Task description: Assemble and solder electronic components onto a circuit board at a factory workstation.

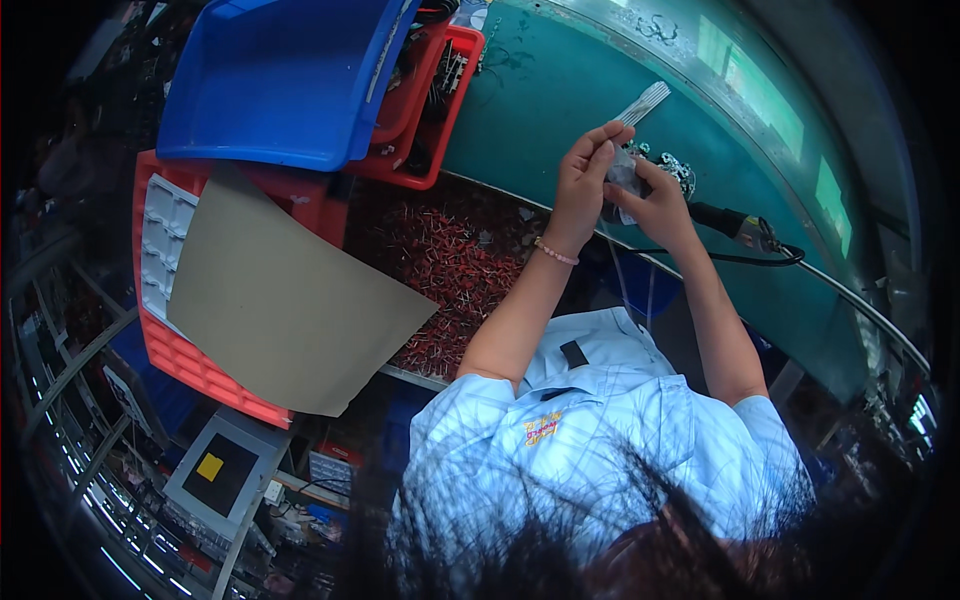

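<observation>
My left hand (pixel 585 178) and my right hand (pixel 655 205) are close together over the near edge of the green bench. Between them is a small, greyish, translucent piece (pixel 624 172) that looks like crumpled plastic; both hands pinch it with thumb and fingers. A bundle of thin white strips (pixel 645 103) sticks out past my left fingertips. Whether that hand grips the bundle or it lies on the bench, I cannot tell. Just beyond my right hand sits a heap of small shiny metal parts (pixel 682 172), partly hidden by the fingers.
A black corded tool (pixel 722 218) lies right of my right hand, its cable looping along the bench edge. Many small red parts with metal pins (pixel 455 270) fill a space at left. Beside them are a brown cardboard sheet (pixel 290 290), a blue bin (pixel 270 80) and red trays (pixel 465 45).
</observation>
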Available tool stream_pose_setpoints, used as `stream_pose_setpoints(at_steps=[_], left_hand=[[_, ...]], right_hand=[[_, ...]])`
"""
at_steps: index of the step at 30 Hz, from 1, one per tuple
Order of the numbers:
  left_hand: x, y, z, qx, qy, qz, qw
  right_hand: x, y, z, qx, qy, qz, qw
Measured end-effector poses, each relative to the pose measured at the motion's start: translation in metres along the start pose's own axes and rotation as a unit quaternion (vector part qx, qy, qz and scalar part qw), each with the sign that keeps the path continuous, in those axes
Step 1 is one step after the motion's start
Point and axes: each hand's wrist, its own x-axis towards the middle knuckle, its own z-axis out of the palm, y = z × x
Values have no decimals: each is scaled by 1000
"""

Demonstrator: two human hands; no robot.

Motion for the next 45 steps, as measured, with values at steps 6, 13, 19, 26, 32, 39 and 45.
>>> stream_pose_setpoints(at_steps=[6,13,19,26,32,39,45], left_hand=[[2,-5,-14,-133,-10,-68,989],[4,-17,-17,-147,11,-92,985],[5,-9,-18,-168,-7,-80,982],[7,-10,-22,-159,-19,-96,982],[12,-5,-30,-197,-16,-103,975],[25,15,-38,-295,42,-27,954],[39,52,-68,-269,55,87,958]], right_hand=[[-3,-7,-13,-49,-11,27,998],[-2,3,-13,-62,-11,25,998],[-5,6,-14,77,-1,8,997],[-1,7,-11,0,3,24,1000],[5,6,-12,-34,-20,23,999],[32,18,17,250,-4,44,967],[99,-3,48,272,-78,-4,959]])
